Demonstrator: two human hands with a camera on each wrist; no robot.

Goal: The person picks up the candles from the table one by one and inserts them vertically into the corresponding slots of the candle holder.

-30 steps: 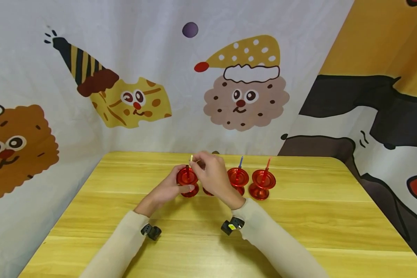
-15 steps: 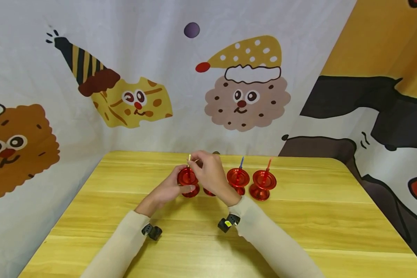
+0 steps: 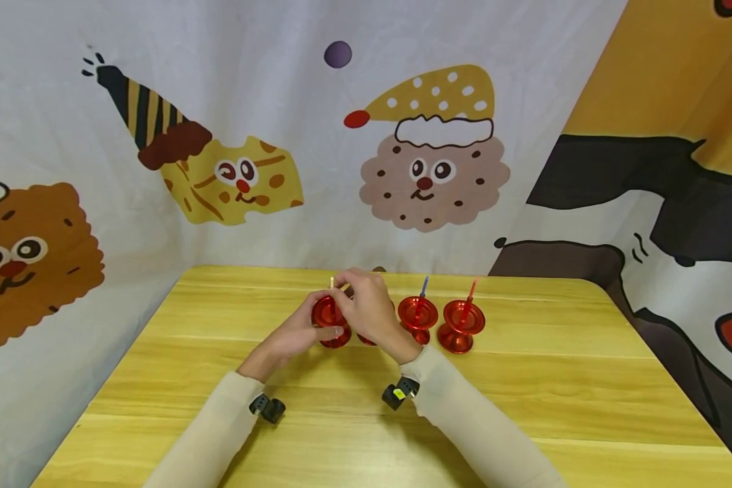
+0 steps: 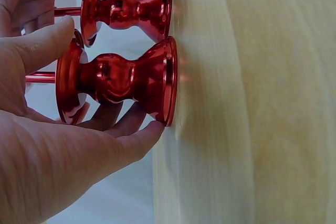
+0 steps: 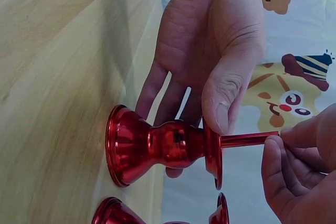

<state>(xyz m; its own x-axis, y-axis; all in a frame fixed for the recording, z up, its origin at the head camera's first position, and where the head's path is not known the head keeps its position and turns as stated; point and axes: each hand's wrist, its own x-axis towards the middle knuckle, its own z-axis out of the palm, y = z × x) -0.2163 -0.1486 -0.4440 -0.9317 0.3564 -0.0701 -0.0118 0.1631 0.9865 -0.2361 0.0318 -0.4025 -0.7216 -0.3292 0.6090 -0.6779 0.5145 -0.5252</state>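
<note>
At the left end of a row of shiny red candle holders, my left hand (image 3: 294,330) grips one candle holder (image 3: 326,313) by its side. The thumb lies along its upper dish in the right wrist view, the other fingers behind the waist. Its base (image 5: 122,145) stands on the table. A thin red tube (image 5: 247,139) rises from the dish. At the top of that tube, my right hand (image 3: 371,306) pinches a thin pale yellow candle (image 3: 332,281) between thumb and fingertips. Only the candle's upper end shows; its lower part is hidden by the fingers.
A second holder (image 3: 367,340) is mostly hidden behind the right hand. Further right stand a holder (image 3: 417,312) with a blue candle (image 3: 425,285) and another holder (image 3: 463,317) with a red candle (image 3: 472,289). A cartoon-printed cloth (image 3: 329,224) hangs behind the wooden table (image 3: 317,434).
My right hand has shifted slightly left, then down, bringing the yellow candle from a tilt to upright over the tube. The left hand keeps its grip on the holder.
</note>
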